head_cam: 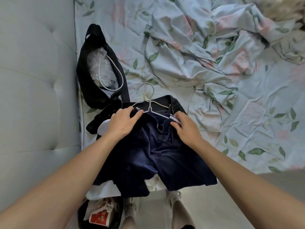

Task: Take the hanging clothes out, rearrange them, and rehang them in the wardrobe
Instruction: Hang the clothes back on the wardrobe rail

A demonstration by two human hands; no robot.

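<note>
A dark navy garment (153, 159) lies spread on the near edge of the bed, on top of a black piece (173, 103) and a white piece (104, 189). A white wire hanger (149, 103) lies at its top end, hook pointing away from me. My left hand (123, 123) grips the navy cloth at the hanger's left arm. My right hand (184, 128) pinches the cloth at the striped white trim (175, 119) by the hanger's right arm.
A black bag (97, 83) with crinkled clear plastic and a white cord lies against the padded headboard (33, 80) at left. A rumpled floral duvet (198, 47) covers the bed. Below, on the floor, are my socked feet (175, 195) and a red-and-white bag (99, 217).
</note>
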